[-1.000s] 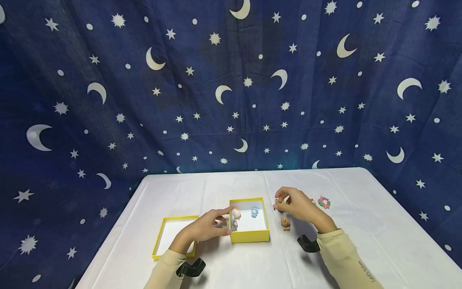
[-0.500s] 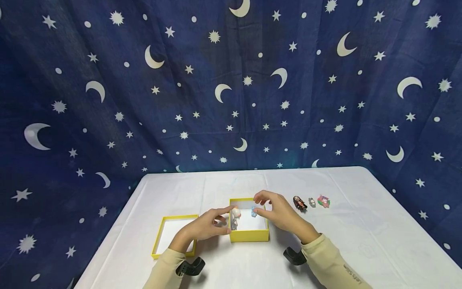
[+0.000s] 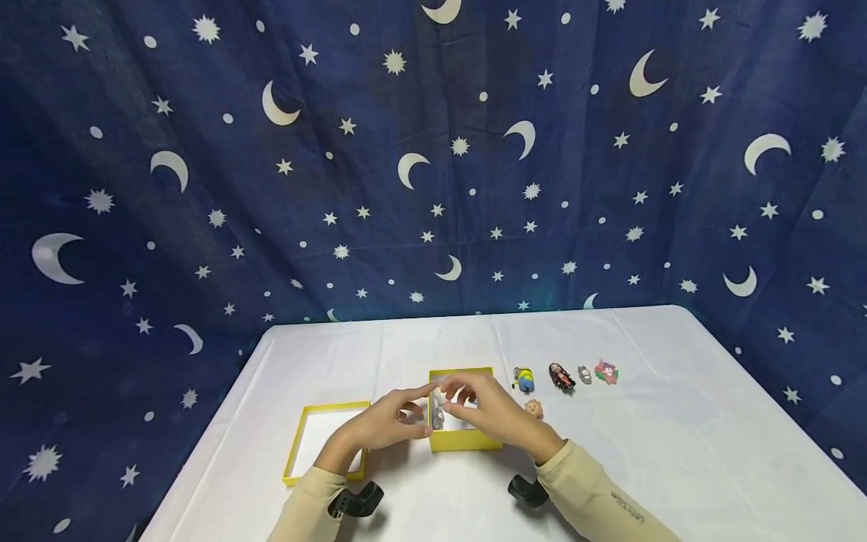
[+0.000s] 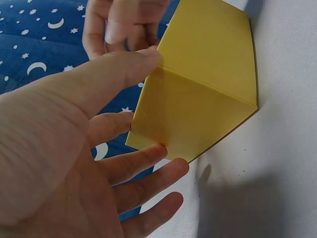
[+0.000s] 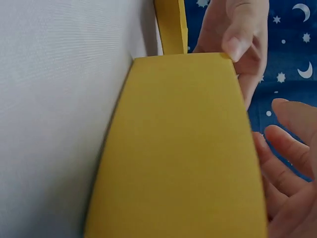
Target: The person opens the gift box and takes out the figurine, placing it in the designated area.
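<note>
My left hand (image 3: 386, 420) steadies a yellow open-topped box (image 3: 466, 440), its thumb at the near left corner and forefinger at the left rim. In the left wrist view, its fingers are spread and fairly straight against the box wall (image 4: 163, 114). Over the box hovers my right hand (image 3: 494, 410), its spaced fingertips close to a white figurine (image 3: 438, 396) at the left side inside. Whether they touch it cannot be told. A grey figurine (image 3: 439, 418) lies just nearer, by the left wall. The right hand hides the rest of the inside.
A minion figurine (image 3: 524, 379), a dark long-haired figurine (image 3: 561, 378), a small grey figurine (image 3: 585, 374) and a pink-and-green figurine (image 3: 606, 372) line up right of the box. A brown figurine (image 3: 533, 409) sits nearer. The yellow box lid (image 3: 301, 444) lies at left.
My right hand has left the minion figurine on the table and moved left over the box, now covering the blue figurine inside. My left hand has stayed at the box.
</note>
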`<action>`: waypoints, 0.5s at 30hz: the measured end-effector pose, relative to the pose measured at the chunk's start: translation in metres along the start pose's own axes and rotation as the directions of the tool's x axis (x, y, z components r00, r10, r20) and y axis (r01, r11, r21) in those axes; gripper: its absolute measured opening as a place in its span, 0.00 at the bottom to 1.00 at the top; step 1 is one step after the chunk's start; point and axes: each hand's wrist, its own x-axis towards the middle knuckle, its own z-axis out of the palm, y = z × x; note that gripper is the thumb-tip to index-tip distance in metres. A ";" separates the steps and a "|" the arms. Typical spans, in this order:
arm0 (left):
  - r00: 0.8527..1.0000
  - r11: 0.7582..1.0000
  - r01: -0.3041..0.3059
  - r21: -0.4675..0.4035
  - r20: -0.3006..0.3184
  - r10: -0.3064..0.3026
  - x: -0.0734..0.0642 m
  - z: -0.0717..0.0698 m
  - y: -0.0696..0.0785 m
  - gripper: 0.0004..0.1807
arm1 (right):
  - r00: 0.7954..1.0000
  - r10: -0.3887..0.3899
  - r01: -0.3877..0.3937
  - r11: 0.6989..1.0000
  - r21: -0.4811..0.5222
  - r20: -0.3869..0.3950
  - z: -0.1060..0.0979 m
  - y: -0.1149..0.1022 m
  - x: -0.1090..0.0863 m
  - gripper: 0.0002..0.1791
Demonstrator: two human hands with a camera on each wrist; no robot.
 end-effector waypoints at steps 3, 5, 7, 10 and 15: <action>1.000 1.000 -0.008 -0.007 0.007 0.008 0.000 0.000 0.001 0.38 | 0.997 0.051 -0.051 0.999 0.015 0.056 0.002 0.004 0.002 0.14; 1.000 1.000 -0.009 -0.015 0.011 0.009 0.000 0.000 0.001 0.39 | 0.993 0.088 -0.090 0.996 0.021 0.083 0.003 0.005 0.003 0.17; 1.000 1.000 -0.009 -0.025 0.012 0.010 0.000 0.000 0.001 0.39 | 0.988 0.115 -0.116 0.993 0.003 0.101 0.005 0.006 0.005 0.19; 1.000 1.000 -0.010 -0.029 0.008 0.010 0.000 0.000 0.000 0.39 | 0.983 0.143 -0.138 0.989 -0.045 0.112 0.009 0.004 0.008 0.22; 1.000 1.000 -0.018 -0.025 0.001 0.018 0.000 0.000 -0.002 0.39 | 0.973 0.179 -0.159 0.978 -0.137 0.148 0.012 0.001 0.013 0.23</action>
